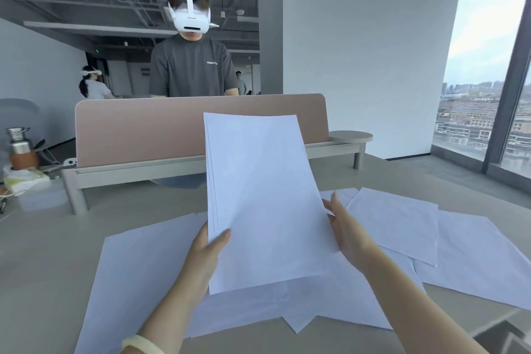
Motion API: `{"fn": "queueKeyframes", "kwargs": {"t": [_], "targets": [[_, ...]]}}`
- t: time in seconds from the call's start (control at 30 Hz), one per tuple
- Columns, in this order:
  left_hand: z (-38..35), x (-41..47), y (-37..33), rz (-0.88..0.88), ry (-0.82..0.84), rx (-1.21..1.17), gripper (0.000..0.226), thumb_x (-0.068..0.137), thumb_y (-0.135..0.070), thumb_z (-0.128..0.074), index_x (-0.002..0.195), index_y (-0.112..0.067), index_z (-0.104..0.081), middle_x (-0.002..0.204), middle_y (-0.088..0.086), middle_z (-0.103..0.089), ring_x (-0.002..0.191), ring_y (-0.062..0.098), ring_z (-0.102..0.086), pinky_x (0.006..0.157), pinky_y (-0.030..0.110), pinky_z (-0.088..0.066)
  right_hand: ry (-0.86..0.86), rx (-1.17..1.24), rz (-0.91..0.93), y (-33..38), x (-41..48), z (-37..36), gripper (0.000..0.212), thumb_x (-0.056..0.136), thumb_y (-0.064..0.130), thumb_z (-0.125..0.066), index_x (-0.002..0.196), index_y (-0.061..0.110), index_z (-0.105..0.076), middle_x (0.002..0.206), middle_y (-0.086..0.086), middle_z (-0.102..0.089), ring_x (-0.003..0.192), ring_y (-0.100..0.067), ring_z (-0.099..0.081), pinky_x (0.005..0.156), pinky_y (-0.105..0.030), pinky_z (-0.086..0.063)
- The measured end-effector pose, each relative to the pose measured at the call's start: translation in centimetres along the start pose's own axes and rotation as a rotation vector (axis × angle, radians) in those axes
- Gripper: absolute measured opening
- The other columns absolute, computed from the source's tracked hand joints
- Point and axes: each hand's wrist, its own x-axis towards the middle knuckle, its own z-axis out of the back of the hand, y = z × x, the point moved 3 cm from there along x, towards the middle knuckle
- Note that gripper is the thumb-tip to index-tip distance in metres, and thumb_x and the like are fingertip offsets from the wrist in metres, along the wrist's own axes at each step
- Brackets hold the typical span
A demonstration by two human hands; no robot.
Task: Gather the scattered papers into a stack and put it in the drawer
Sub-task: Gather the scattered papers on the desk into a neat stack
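From the head camera, you hold a thin stack [264,195] of white sheets up off the table [43,253], tilted back and nearly upright. Your left hand [207,256] pinches the stack's lower left edge, thumb on the front face and fingers behind. Your right hand [347,236] lies with straight fingers along the stack's right edge, steadying it rather than clamping it, as far as the view shows.

More loose sheets [396,221] lie flat and overlapping on the table below the stack and out to both sides of it. Behind the stack stands a pink divider [172,126]. No drawer is in view.

The paper is probably light, limp and slick. A stack held by one corner will likely droop and fan, and the offset lines at its left edge suggest the sheets are not yet squared. Keep a hand on each long edge. Sheets lying flat give you little to grip, so lift each by a corner or a free edge before adding it to the stack.
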Motion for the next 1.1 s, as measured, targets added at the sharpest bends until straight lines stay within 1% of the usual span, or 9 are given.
{"fn": "queueKeyframes", "kwargs": {"t": [0.1,0.2,0.3,0.43,0.67,0.8,0.93,1.0,1.1], "targets": [[-0.3,-0.1,-1.3,-0.077,-0.015,-0.008,0.029,0.095,-0.018,-0.054,0.113,-0.040,-0.057,0.115,-0.016,-0.067,0.111,0.005,-0.060,0.097,0.033,-0.045,-0.040,-0.167,0.125,2.7,0.5,-1.3,0.030,0.088,0.037,-0.064,0.117,0.027,-0.063,0.115,0.005,-0.070,0.106,-0.017,-0.067,0.096,-0.044,-0.050],[-0.5,-0.3,-2.7,-0.159,-0.038,-0.014,0.027,0.095,-0.020,-0.053,0.114,-0.039,-0.055,0.114,-0.017,-0.065,0.108,0.000,-0.059,0.089,0.024,-0.045,-0.140,-0.196,0.229,3.8,0.4,-1.9,0.029,0.091,0.018,-0.062,0.118,0.027,-0.059,0.115,0.006,-0.069,0.104,-0.014,-0.066,0.091,-0.034,-0.052],[-0.8,-0.6,-3.1,-0.168,-0.053,-0.006,0.031,0.094,-0.022,-0.056,0.120,-0.036,-0.050,0.112,-0.020,-0.062,0.104,-0.004,-0.057,0.083,0.021,-0.045,-0.120,-0.301,0.240,3.3,-0.4,-2.1,0.032,0.090,0.022,-0.063,0.120,0.030,-0.057,0.113,0.014,-0.068,0.104,-0.007,-0.065,0.093,-0.033,-0.052],[-0.4,-0.6,-3.0,-0.172,-0.099,-0.001,0.032,0.088,-0.023,-0.064,0.113,-0.039,-0.052,0.109,-0.019,-0.064,0.099,-0.002,-0.061,0.079,0.021,-0.047,-0.130,-0.245,0.212,2.5,-1.1,-2.5,0.038,0.087,0.030,-0.066,0.123,0.028,-0.052,0.117,0.013,-0.065,0.106,-0.005,-0.063,0.091,-0.029,-0.050],[-0.8,-0.8,-2.5,-0.180,-0.099,0.034,0.026,0.090,-0.023,-0.062,0.106,-0.042,-0.055,0.111,-0.019,-0.064,0.102,-0.002,-0.060,0.082,0.022,-0.045,-0.189,-0.244,0.212,0.2,-1.1,-4.7,0.027,0.094,0.021,-0.057,0.120,0.019,-0.046,0.115,0.007,-0.060,0.099,-0.001,-0.059,0.069,-0.009,-0.049],[-0.8,-0.8,-2.8,-0.186,-0.124,0.032,0.020,0.093,-0.022,-0.057,0.104,-0.039,-0.057,0.107,-0.021,-0.064,0.100,-0.003,-0.059,0.084,0.023,-0.045,-0.253,-0.295,0.202,-1.0,-0.7,-4.8,0.015,0.098,0.017,-0.047,0.112,0.014,-0.050,0.109,0.000,-0.064,0.103,-0.020,-0.061,0.086,-0.030,-0.048],[-0.2,-0.4,-2.7,-0.152,-0.131,0.022,0.022,0.091,-0.023,-0.061,0.106,-0.039,-0.059,0.109,-0.017,-0.066,0.102,0.003,-0.062,0.089,0.028,-0.046,-0.209,-0.238,0.223,-0.3,-0.7,-5.0,0.025,0.094,0.019,-0.056,0.117,0.017,-0.047,0.111,0.004,-0.062,0.100,-0.014,-0.061,0.078,-0.024,-0.051],[0.1,-0.3,-2.0,-0.113,-0.123,0.053,0.025,0.090,-0.023,-0.062,0.110,-0.037,-0.058,0.111,-0.016,-0.066,0.103,0.005,-0.062,0.089,0.029,-0.047,-0.202,-0.217,0.221,-0.6,-0.6,-4.6,0.034,0.092,0.020,-0.059,0.123,0.019,-0.044,0.115,0.007,-0.059,0.105,-0.012,-0.060,0.083,-0.026,-0.050],[0.0,-0.4,-1.0,-0.079,-0.094,0.103,0.026,0.092,-0.021,-0.058,0.116,-0.031,-0.056,0.112,-0.014,-0.066,0.106,0.007,-0.062,0.090,0.028,-0.046,-0.205,-0.284,0.198,-1.3,-0.4,-4.4,0.028,0.094,0.017,-0.055,0.121,0.018,-0.050,0.115,0.007,-0.062,0.104,-0.012,-0.060,0.089,-0.029,-0.048]]}}
